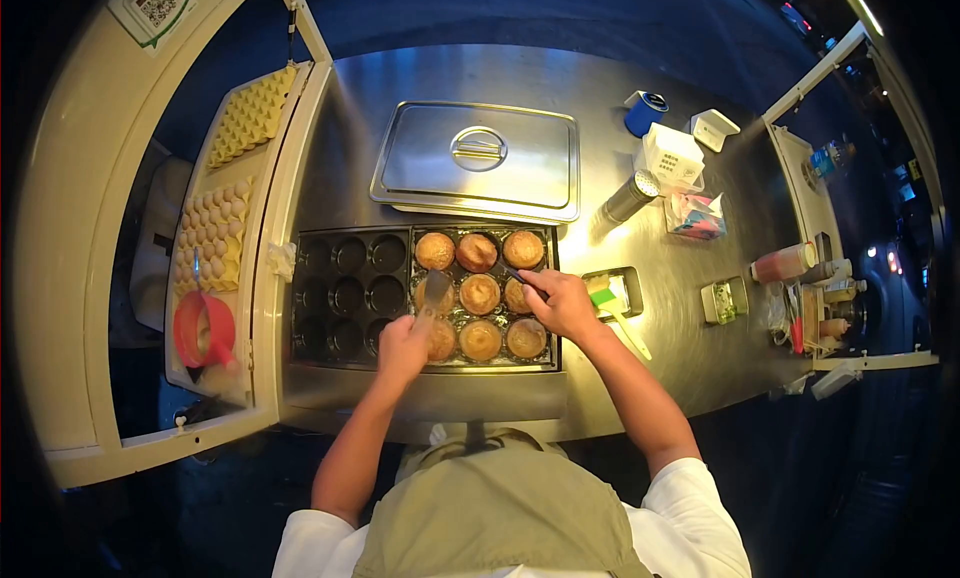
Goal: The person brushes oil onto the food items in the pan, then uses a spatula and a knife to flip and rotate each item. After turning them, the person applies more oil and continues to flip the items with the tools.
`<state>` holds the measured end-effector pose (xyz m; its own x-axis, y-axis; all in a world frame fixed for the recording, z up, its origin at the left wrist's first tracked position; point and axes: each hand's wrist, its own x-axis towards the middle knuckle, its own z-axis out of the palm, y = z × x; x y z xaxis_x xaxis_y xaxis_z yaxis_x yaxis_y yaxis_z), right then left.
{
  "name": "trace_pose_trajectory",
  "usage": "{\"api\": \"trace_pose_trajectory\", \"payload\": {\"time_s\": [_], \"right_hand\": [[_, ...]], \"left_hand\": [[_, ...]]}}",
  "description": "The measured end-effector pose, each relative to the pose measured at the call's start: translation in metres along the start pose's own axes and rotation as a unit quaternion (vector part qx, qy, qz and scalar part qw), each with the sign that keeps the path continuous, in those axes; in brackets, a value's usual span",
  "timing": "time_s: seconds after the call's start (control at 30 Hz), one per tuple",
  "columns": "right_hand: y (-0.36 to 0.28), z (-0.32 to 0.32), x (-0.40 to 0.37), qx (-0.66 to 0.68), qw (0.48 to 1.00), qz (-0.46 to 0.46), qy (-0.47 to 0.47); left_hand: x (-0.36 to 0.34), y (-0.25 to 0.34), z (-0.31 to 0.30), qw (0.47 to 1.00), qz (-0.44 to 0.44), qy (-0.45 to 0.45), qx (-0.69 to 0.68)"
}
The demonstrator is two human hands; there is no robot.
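Observation:
My left hand (403, 346) is closed around a small spatula (436, 290), its blade blurred over the left column of browned round cakes (480, 294). The cakes sit in the round wells of the right half of a black griddle mould (450, 364). In my right hand (562, 304) is a thin dark tool (513, 273), its tip pointing between the top-right and middle-right cakes; its exact kind is hard to make out. Part of the middle-right cake lies hidden behind that hand. On the left half of the mould, the dark wells (347, 293) hold no cakes.
Behind the mould lies a lidded steel tray (476, 160). Egg trays (212, 228) and a red pot (203, 330) stand at left. To the right are a container with a green-handled brush (612, 300), a shaker (632, 194), a white box (670, 158) and bottles (783, 264).

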<state>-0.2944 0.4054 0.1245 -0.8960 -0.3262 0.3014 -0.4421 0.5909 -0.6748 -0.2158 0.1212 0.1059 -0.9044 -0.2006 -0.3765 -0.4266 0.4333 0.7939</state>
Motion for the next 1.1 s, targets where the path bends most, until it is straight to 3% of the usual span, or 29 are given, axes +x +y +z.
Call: {"api": "trace_pose_trajectory", "payload": {"time_s": [0.03,0.13,0.23,0.37,0.43,0.5,0.57,0.6,0.63,0.73,0.77,0.87,0.93,1.03,1.1], "right_hand": [[-0.005,-0.005,0.001,0.001,1.000,0.000,0.000],[-0.013,-0.018,0.002,-0.055,0.998,-0.023,-0.033],[-0.013,-0.025,-0.006,-0.040,0.999,-0.016,-0.033],[-0.014,-0.022,-0.003,-0.113,0.988,0.011,-0.102],[-0.011,-0.017,0.007,-0.089,0.981,0.113,-0.127],[-0.002,-0.013,0.020,-0.069,0.978,0.143,-0.132],[0.029,0.002,0.027,-0.009,0.958,0.231,-0.168],[0.061,0.018,0.022,0.090,0.949,0.274,-0.130],[0.059,0.008,0.027,0.089,0.949,0.274,-0.130],[0.065,-0.021,0.040,0.284,0.817,0.479,-0.147],[0.071,-0.033,0.034,0.334,0.828,0.421,-0.160],[0.051,-0.055,0.025,0.341,0.813,0.446,-0.152],[0.052,-0.057,0.008,0.211,0.891,0.362,-0.175],[0.035,-0.032,-0.023,0.177,0.934,0.294,-0.098],[0.015,-0.015,-0.040,0.072,0.981,0.166,-0.069]], "left_hand": [[-0.007,-0.004,-0.002,0.993,-0.058,-0.018,-0.105],[-0.036,0.002,-0.007,0.969,-0.107,-0.061,-0.216],[-0.053,0.000,0.000,0.941,-0.141,-0.122,-0.281],[-0.056,-0.003,0.015,0.925,-0.159,-0.138,-0.315],[-0.053,-0.006,0.021,0.925,-0.152,-0.140,-0.319],[-0.049,-0.007,0.023,0.930,-0.156,-0.137,-0.302],[-0.050,0.000,0.016,0.929,-0.166,-0.145,-0.296],[-0.049,0.003,0.014,0.928,-0.175,-0.154,-0.290],[-0.047,0.003,0.013,0.928,-0.175,-0.154,-0.291],[-0.043,-0.004,0.012,0.926,-0.176,-0.158,-0.296],[-0.040,-0.008,0.013,0.924,-0.177,-0.170,-0.294],[-0.029,-0.017,0.027,0.914,-0.194,-0.178,-0.310],[-0.024,-0.018,0.037,0.905,-0.207,-0.179,-0.326],[-0.020,-0.018,0.046,0.901,-0.218,-0.170,-0.334],[-0.019,-0.021,0.047,0.920,-0.192,-0.169,-0.297]]}}
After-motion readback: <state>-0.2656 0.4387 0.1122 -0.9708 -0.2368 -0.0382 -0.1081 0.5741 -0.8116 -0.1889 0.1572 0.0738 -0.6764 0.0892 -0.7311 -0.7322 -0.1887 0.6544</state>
